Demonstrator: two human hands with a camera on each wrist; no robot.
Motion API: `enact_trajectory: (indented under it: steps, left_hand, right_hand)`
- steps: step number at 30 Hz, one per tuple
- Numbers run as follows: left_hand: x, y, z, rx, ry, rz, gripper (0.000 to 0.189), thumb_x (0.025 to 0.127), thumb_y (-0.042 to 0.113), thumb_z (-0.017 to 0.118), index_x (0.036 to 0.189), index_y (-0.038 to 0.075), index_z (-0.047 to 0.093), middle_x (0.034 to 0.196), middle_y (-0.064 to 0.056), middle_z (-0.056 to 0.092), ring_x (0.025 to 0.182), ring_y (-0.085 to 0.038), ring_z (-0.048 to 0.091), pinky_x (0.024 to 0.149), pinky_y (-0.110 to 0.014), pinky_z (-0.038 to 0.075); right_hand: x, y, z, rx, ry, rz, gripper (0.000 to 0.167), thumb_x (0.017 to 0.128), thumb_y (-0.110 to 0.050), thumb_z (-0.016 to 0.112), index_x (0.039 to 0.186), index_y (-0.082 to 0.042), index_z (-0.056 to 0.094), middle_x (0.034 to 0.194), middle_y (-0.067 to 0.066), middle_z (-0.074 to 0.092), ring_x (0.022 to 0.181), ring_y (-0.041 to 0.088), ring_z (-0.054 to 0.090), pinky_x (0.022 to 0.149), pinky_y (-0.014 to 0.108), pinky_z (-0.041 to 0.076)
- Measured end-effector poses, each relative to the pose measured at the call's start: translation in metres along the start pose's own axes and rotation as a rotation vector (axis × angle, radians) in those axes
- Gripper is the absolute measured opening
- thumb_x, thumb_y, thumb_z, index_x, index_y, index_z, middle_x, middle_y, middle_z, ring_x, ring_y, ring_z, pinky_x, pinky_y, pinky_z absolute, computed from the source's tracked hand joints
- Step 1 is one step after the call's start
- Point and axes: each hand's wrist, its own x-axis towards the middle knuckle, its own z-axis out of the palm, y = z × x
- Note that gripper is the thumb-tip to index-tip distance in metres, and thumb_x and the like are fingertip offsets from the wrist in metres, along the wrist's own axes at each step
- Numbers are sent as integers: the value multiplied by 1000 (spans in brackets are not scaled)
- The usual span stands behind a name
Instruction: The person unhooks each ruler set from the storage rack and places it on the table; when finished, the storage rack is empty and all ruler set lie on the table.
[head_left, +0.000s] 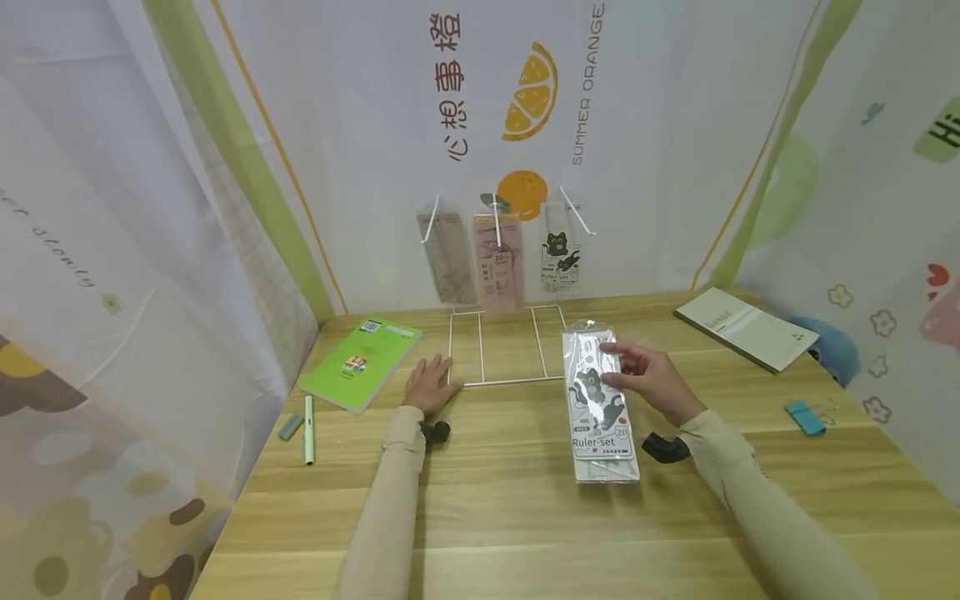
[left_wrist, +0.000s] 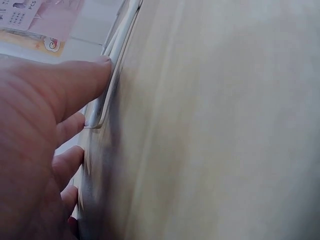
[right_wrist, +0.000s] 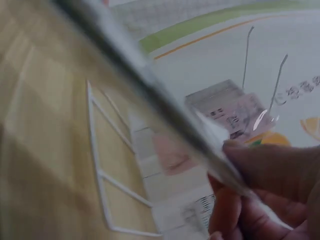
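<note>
My right hand pinches the upper right edge of a ruler set in a clear plastic packet, printed with black cats. In the right wrist view the packet is seen edge-on between thumb and fingers. A white wire display rack stands on the table, its base behind the packet. My left hand rests by the base's front left corner, fingers spread; in the left wrist view the thumb lies along the white wire. From the rack's hooks hang a grey packet, a pink packet and another cat ruler set.
At left lie a green book, a light green pen and a small blue-grey piece. To the right are a pale notebook, a blue round object and a teal binder clip. A printed curtain hangs behind.
</note>
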Motion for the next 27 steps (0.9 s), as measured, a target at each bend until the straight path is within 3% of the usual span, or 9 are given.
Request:
enact_trajectory:
  steps: [3,8,13,17,21,27]
  left_hand:
    - [0,1,-1,1,0,-1,63,103,37,54,154,5,39,164,-23,24,152,-48,10,123,-61,8]
    - [1,1,-2,4,-1,-3,63,103,37,55,154,5,38,164,-22,24,152,-48,9,123,-60,7]
    - [2,1,-2,2,-4,-8,63,103,37,55,155,6,38,165,-22,23,152,-47,8,123,-60,7]
    - [2,0,-1,5,1,-9,63,103,38,54,155,6,37,165,-21,23,153,-47,8,123,-59,6]
    - [3,-1,1,7,-3,-8,63,103,38,54,155,7,37,165,-21,22,153,-46,7,123,-59,5]
    - [3,-2,2,5,-8,-14,63,103,37,54,156,6,36,165,-21,21,153,-46,7,123,-59,5]
  right_hand:
    - [-11,14,-1,-11,-23,98,56,89,-8,76,138,8,53,74,-2,60,69,8,57,71,25,56]
    - [-26,29,-6,-47,-77,172,59,89,-10,76,138,11,51,69,-4,54,65,7,49,65,22,47]
    - [-36,43,-8,-6,-123,293,63,89,-7,76,141,12,47,80,4,66,72,9,62,65,23,53]
    - [-40,50,-10,-71,-138,300,59,89,-8,75,138,13,49,88,9,70,76,14,65,66,25,56]
    - [-43,54,-18,-180,-125,271,56,88,-8,76,135,13,53,82,5,60,71,11,55,62,22,48]
    - [-47,56,-25,-204,-145,263,55,88,-4,75,134,16,52,78,3,48,68,10,44,58,20,40]
